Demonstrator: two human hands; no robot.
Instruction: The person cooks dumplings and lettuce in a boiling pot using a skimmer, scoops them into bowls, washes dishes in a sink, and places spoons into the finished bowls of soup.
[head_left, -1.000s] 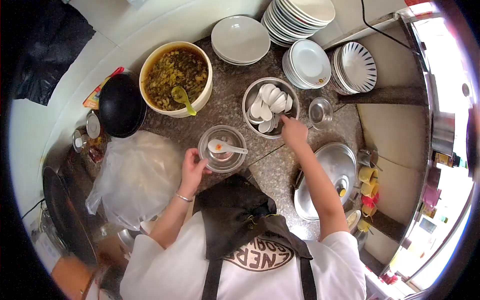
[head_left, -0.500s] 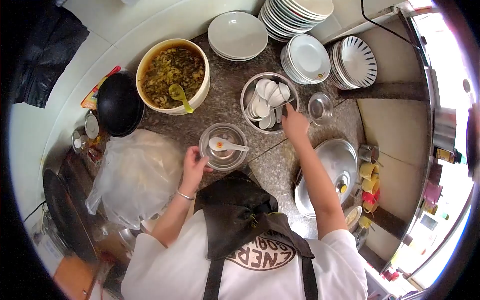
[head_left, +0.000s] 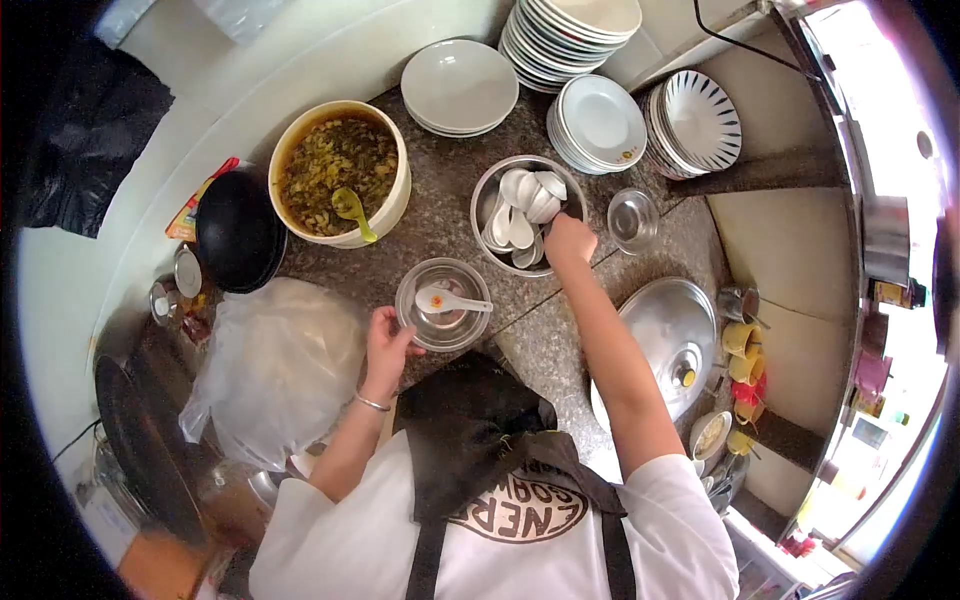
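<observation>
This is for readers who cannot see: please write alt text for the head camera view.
A person's left hand holds a clear bowl with a white spoon inside; the right hand reaches into a metal bowl of white spoons. Beyond are a tub of greenish food with a green ladle, and stacked plates.

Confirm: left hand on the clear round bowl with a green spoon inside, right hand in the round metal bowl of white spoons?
Not quite: head view shows a white spoon in the clear round bowl, not green. Left hand and right hand are as stated.
</observation>
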